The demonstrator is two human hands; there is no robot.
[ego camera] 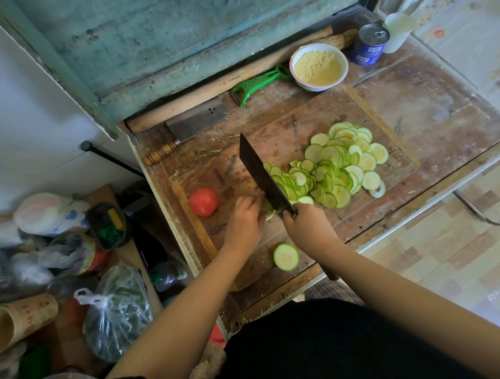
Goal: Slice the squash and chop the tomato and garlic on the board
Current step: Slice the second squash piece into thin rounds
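Right hand [302, 220] gripping cleaver [264, 176], left hand [245, 218] curled, pinning squash end [268, 210]

squash slices [341, 169] pale green, dark-rimmed | tomato [203, 202] red | peeler [255, 85] bright green | cleaver [264, 176] dark

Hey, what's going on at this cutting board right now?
A person is slicing squash on the wooden board. The right hand holds a dark cleaver, its blade down at the last bit of squash, which the left hand steadies. A big pile of thin slices lies right of the blade, and one thick end piece sits near the board's front edge. The whole tomato waits uncut at the left. No garlic is visible.
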